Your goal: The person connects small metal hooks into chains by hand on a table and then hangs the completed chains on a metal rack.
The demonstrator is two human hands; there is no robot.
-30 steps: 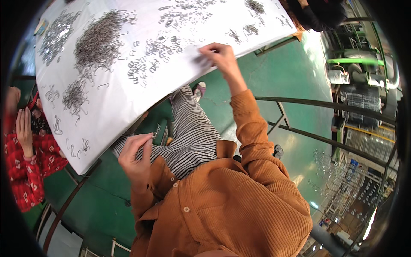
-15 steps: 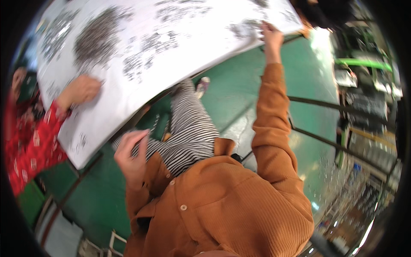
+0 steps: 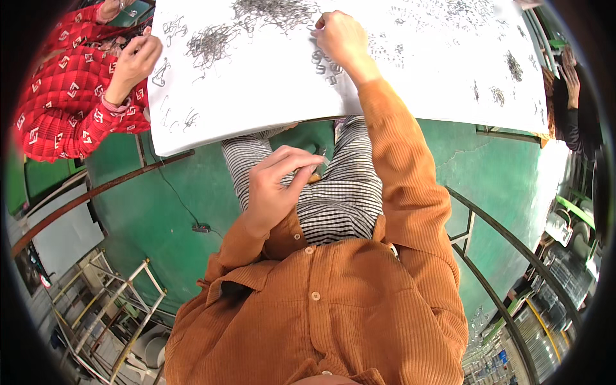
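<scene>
My left hand (image 3: 277, 186) is raised over my lap, thumb and fingers pinched together. A small greyish piece (image 3: 322, 154) shows at its fingertips, too small to name. My right hand (image 3: 343, 40) reaches over the white tabletop (image 3: 256, 99), its fingers closed downward at the edge of a large pile of thin dark curled pieces (image 3: 273, 11); what is in the fingers is hidden. Just below that hand lies a small group of dark looped pieces (image 3: 326, 69). A looser heap of dark curled pieces (image 3: 210, 46) lies to the left.
A person in a red patterned sleeve (image 3: 77, 106) works at the table's left edge, a hand (image 3: 136, 61) near its corner. Another person's hand (image 3: 570, 77) is at the far right. Small scattered pieces (image 3: 443, 16) cover the table's right side. Metal rails (image 3: 494, 237) stand right.
My view has turned, so the table now lies straight ahead. My right hand has gone from the table's right part to the large dark pile. My left hand stays pinched over my lap.
</scene>
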